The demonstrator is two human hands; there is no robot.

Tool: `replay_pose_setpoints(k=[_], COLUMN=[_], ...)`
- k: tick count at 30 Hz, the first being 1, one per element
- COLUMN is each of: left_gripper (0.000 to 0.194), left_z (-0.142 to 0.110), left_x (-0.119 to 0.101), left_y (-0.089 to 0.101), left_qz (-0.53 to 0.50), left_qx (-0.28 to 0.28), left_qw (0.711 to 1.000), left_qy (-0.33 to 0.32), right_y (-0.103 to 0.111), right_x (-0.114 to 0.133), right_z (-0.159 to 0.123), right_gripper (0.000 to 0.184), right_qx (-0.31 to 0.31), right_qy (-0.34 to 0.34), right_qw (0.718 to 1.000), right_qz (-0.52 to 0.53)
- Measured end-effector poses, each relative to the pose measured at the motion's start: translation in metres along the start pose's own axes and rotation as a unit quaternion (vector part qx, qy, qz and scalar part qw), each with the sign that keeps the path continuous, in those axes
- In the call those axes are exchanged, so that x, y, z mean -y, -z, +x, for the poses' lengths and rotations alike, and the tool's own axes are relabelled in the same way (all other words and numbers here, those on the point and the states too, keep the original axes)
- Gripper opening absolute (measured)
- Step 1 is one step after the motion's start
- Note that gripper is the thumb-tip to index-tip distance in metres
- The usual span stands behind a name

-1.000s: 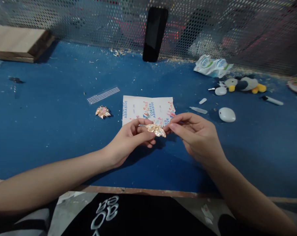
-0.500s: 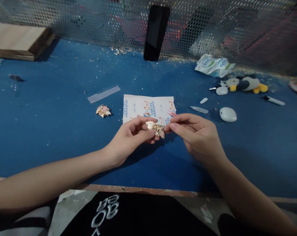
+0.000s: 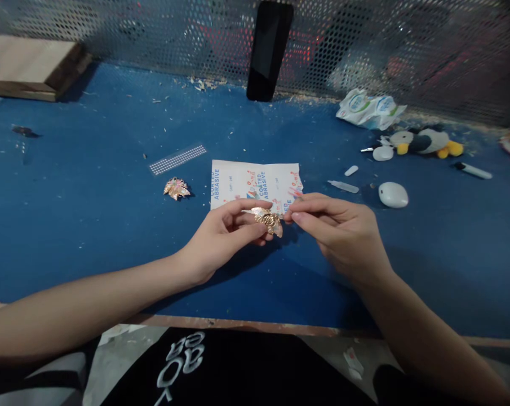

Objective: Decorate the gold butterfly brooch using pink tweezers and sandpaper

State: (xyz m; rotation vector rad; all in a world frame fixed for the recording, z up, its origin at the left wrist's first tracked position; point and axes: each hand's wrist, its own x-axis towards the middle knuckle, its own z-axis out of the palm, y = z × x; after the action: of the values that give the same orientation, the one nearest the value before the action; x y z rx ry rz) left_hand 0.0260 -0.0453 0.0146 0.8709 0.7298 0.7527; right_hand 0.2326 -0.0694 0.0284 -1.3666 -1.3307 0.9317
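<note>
My left hand (image 3: 229, 237) pinches a gold-edged, leaf-shaped ornament (image 3: 273, 223) between thumb and fingers. Pearly petals and a gold centre show on it. Just to its right, my right hand (image 3: 337, 228) has thumb and forefinger pressed together close to the ornament's edge; whatever is between those fingertips is too small to make out. Beneath and behind both hands lies a sheet of sandpaper (image 3: 238, 179), printed backing up. A second leaf-shaped ornament (image 3: 177, 188), pink and gold, rests on the blue table left of the sheet. Beyond it is a strip of small rhinestones (image 3: 177, 160).
A phone (image 3: 270, 53) leans upright against the perforated metal screen. To the right lie a white earbud case (image 3: 393, 195), a small clear tube (image 3: 343, 186), a plush toy (image 3: 424, 142), a wipes packet (image 3: 368, 109) and a pen (image 3: 473, 170). Wooden boards (image 3: 30, 65) sit far left.
My left hand still holds the ornament, tilted very slightly. My right fingertips have shifted a little right, away from its edge. The whole view has moved slightly.
</note>
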Motion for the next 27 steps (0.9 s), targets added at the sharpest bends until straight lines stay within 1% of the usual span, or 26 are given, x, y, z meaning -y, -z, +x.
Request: replay_pose_setpoints(k=[4, 8, 13, 16, 20, 21, 24, 27], left_gripper=[0.035, 0.042, 0.036, 0.034, 0.011, 0.009, 0.014, 0.014], left_z=[-0.0004, -0.0008, -0.001, -0.0009, -0.0012, -0.0016, -0.0033, -0.005], left_x=[-0.0006, -0.0005, -0.0001, -0.0003, -0.0011, -0.0014, -0.0019, -0.0019], left_y=[-0.0013, -0.0006, 0.0014, 0.002, 0.0027, 0.0026, 0.002, 0.0015], left_qz=[0.028, 0.059, 0.107, 0.118, 0.172, 0.189, 0.229, 0.276], left_qx=[-0.012, -0.021, -0.025, -0.023, -0.02, -0.016, -0.01, -0.02], left_qw=[1.0, 0.998, 0.993, 0.991, 0.981, 0.977, 0.969, 0.953], left_qy=[-0.004, -0.026, -0.047, -0.055, -0.09, -0.095, -0.097, -0.126], right_y=[-0.001, -0.0028, -0.0046, -0.0052, -0.0052, -0.0051, -0.0047, -0.0049], right_x=[0.004, 0.0055, 0.0054, 0.0045, 0.0025, 0.002, 0.0002, -0.0017], right_z=[0.0005, -0.0019, -0.0046, -0.005, -0.0059, -0.0064, -0.0079, -0.0091], right_gripper=[0.013, 0.014, 0.011, 0.013, 0.012, 0.011, 0.008, 0.009], right_qx=[0.013, 0.005, -0.01, -0.01, -0.009, -0.006, 0.017, 0.033], right_qy=[0.036, 0.049, 0.085, 0.099, 0.09, 0.081, 0.058, 0.06], right_qw=[0.998, 0.998, 0.992, 0.99, 0.991, 0.992, 0.994, 0.995], right_qz=[-0.045, -0.048, -0.096, -0.096, -0.095, -0.092, -0.086, -0.078])
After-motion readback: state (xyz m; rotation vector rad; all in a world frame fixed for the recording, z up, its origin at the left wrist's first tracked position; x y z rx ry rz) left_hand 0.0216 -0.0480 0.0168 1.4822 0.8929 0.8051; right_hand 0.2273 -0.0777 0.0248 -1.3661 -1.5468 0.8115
